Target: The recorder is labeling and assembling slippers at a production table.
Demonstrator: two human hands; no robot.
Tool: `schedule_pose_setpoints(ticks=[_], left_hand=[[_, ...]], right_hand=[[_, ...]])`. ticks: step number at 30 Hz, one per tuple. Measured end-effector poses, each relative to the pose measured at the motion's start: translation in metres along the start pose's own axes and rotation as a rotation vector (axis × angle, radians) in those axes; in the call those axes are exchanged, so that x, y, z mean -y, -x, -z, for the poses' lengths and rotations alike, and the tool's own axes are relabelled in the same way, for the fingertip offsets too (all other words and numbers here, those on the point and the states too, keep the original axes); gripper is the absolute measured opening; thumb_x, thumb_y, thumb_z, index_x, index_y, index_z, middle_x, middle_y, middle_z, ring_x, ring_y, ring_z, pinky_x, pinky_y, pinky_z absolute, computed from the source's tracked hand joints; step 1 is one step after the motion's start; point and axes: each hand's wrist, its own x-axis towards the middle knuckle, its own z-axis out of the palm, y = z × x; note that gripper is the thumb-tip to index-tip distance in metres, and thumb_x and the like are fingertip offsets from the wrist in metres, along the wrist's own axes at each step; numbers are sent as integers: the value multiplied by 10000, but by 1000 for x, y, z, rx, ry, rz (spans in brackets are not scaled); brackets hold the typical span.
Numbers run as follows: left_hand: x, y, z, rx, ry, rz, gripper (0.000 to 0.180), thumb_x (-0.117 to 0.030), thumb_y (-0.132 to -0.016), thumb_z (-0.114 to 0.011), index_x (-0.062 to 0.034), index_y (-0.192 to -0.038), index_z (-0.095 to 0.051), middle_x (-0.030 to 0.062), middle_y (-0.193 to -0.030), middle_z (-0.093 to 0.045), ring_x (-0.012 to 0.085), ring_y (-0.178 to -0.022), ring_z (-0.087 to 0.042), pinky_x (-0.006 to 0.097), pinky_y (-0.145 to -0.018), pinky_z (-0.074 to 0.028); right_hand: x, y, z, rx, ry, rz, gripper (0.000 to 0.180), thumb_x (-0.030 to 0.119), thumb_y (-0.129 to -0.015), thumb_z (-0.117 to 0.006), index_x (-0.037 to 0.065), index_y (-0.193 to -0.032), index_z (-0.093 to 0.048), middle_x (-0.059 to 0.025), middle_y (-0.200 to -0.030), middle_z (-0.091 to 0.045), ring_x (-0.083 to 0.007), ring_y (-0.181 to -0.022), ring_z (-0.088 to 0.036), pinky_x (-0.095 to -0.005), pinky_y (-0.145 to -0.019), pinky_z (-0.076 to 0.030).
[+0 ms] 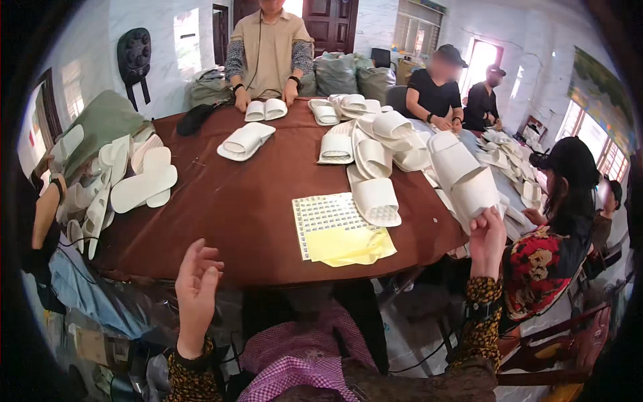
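My right hand (487,234) is raised over the right edge of the table, its fingers closed on the near end of a white slipper (462,171). I cannot tell whether a second slipper lies against it. My left hand (198,288) hovers before the table's near edge, fingers apart and slightly curled, holding nothing. Between the hands lies a sheet of small printed stickers (328,218), with a bare yellow part nearest me. A white slipper (377,201) overlaps the sheet's right edge. Another pair of white slippers (246,141) rests farther back on the brown-covered table (221,194).
White slippers (372,154) are heaped along the table's right side, others (144,177) at its left. Across from me, a person's hands touch a pair (266,109). More people sit at the right around another slipper pile (506,157). A wooden chair (562,342) stands at lower right.
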Motion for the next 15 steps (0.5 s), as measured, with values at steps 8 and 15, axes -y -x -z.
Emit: schedule_pose_setpoints(ticks=[8,15], left_hand=[[-63,27,14,1299,22,-259,255,-145,-885,-599,15,-1082,-626,167,-1107,-609,300,-996,-592,375,-850,-464],[-83,43,6,1545,365,-479,228,-206,-846,-666,-32,-993,-658,170,-1032,-566,329,-941,-548,441,-815,-440]], right_hand=[[-94,-53,21,90,88,-397,118,56,-869,-499,53,-986,-487,-74,-888,-574,-212,-771,-596,-347,-606,-487],[-74,-28,2,186,94,-351,249,29,-866,-475,-1,-1114,-475,-102,-1023,-561,-256,-901,-606,-359,-685,-501]])
